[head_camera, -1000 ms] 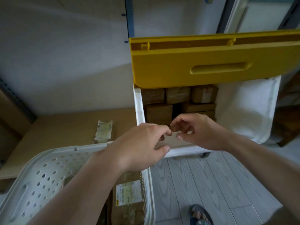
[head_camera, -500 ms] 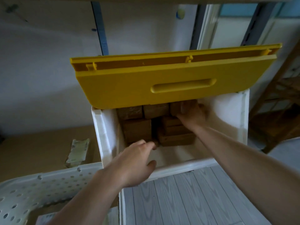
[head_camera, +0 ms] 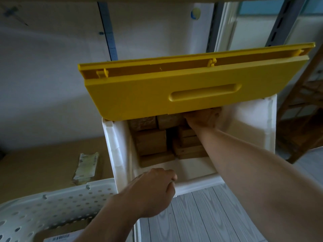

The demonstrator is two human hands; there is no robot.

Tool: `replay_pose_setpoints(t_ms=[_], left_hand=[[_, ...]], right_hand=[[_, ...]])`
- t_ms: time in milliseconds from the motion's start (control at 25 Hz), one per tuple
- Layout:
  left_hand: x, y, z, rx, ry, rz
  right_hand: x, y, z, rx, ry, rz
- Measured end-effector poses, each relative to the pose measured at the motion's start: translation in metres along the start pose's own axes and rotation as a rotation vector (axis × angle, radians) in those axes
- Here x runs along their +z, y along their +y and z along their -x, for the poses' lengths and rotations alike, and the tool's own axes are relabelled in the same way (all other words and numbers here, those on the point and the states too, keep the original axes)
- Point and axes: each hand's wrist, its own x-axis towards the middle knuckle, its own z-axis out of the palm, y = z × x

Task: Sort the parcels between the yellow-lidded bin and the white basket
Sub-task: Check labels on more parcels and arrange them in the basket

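Note:
The bin's yellow lid (head_camera: 192,84) stands raised above its white body (head_camera: 115,145). Brown parcels (head_camera: 151,142) are stacked against the back wall inside. My right hand (head_camera: 202,119) reaches deep to the top right of the stack and lies on a parcel there; its fingers are blurred and partly hidden under the lid. My left hand (head_camera: 153,187) hovers over the bin's front rim with fingers loosely curled, holding nothing. The white perforated basket (head_camera: 52,203) sits at lower left with a labelled parcel (head_camera: 57,238) inside.
A flat pale packet (head_camera: 86,166) lies on the brown surface left of the bin. Grey plank floor (head_camera: 201,215) runs in front. A wooden frame (head_camera: 300,119) stands to the right, and metal posts (head_camera: 106,32) rise behind.
My right hand has gone from the bin's front rim deep into the bin, onto the top right parcel. The left hand stays near the front rim. My view has shifted up and closer.

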Motion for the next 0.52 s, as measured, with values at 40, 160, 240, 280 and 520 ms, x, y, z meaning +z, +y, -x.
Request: replay_pose_setpoints(t_ms=[40, 160, 240, 280, 520], left_hand=[[0.002, -0.001, 0.0, 0.002, 0.0, -0.001], [0.005, -0.002, 0.0, 0.013, 0.005, 0.004], [0.006, -0.001, 0.002, 0.017, 0.012, 0.0], [0.007, 0.0, 0.003, 0.016, 0.019, -0.002], [0.008, 0.004, 0.003, 0.006, 0.048, -0.012]], right_hand=[[0.001, 0.002, 0.001, -0.027, 0.003, 0.02], [0.002, 0.008, 0.005, 0.012, -0.047, -0.083], [0.0, 0.01, 0.007, -0.015, -0.074, -0.124], [0.0, 0.012, 0.006, -0.024, -0.072, -0.133], [-0.025, -0.001, 0.023, 0.034, 0.102, -0.131]])
